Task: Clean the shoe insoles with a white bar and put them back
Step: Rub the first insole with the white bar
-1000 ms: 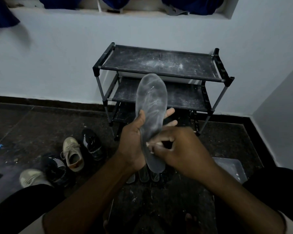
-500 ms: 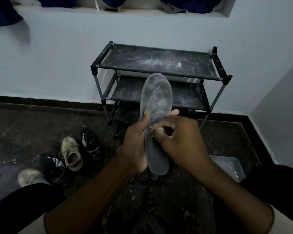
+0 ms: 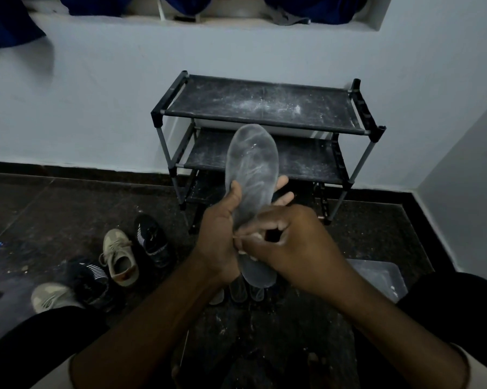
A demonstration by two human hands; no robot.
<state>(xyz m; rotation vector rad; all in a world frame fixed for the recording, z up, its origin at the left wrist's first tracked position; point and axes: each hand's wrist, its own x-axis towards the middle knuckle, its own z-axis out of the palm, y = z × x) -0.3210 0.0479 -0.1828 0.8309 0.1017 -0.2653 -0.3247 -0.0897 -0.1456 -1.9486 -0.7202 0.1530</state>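
Observation:
A grey insole (image 3: 253, 169), smeared with white streaks, stands upright in front of me. My left hand (image 3: 218, 237) grips it around the middle, thumb in front and fingers behind. My right hand (image 3: 290, 242) pinches a small white bar (image 3: 255, 237) against the insole's lower half; most of the bar is hidden by the fingers. Several more insoles (image 3: 238, 293) lie on the floor just below.
A black three-tier shoe rack (image 3: 262, 108), dusted white, stands against the wall ahead. Several shoes (image 3: 118, 256) lie on the dark floor at the left. A clear plastic lid or tray (image 3: 382, 276) rests on the floor at the right.
My right hand slid up the insole with the bar, then came back down to its lower half. The left hand kept hold of the insole.

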